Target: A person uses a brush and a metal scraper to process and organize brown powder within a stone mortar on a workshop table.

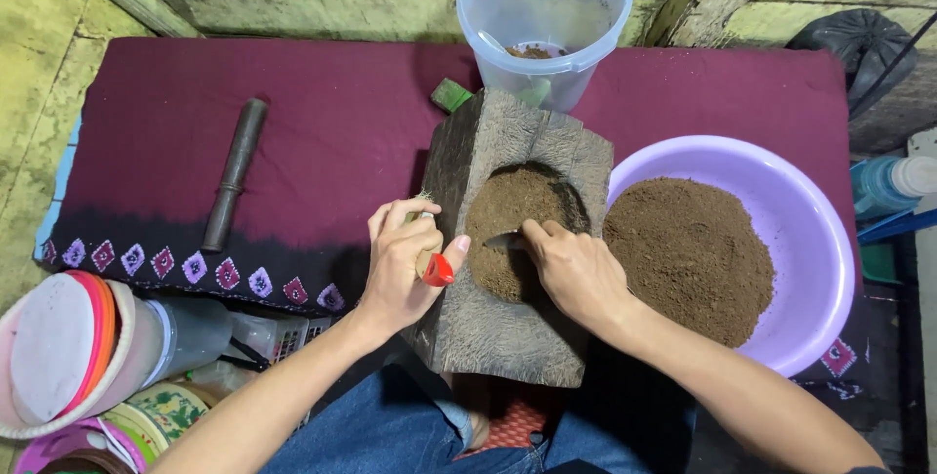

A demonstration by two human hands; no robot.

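Note:
A weathered wooden mortar block [508, 318] lies in front of me, its hollow filled with brown powder [508, 230]. My left hand [400, 264] grips a small brush with a red handle end [437, 270] at the block's left edge. My right hand [576, 274] holds a metal spoon [504, 240] whose bowl is dug into the powder in the hollow. To the right sits a lilac plastic basin [810, 240] heaped with the same brown powder [688, 254].
A clear plastic bucket [547, 5] with a little powder and a spoon inside stands behind the block. A dark pestle [234, 173] lies on the maroon cloth [322, 132]. Stacked plates and lids [68, 352] sit at lower left; a dark bag [859, 44] and bottle [893, 184] at right.

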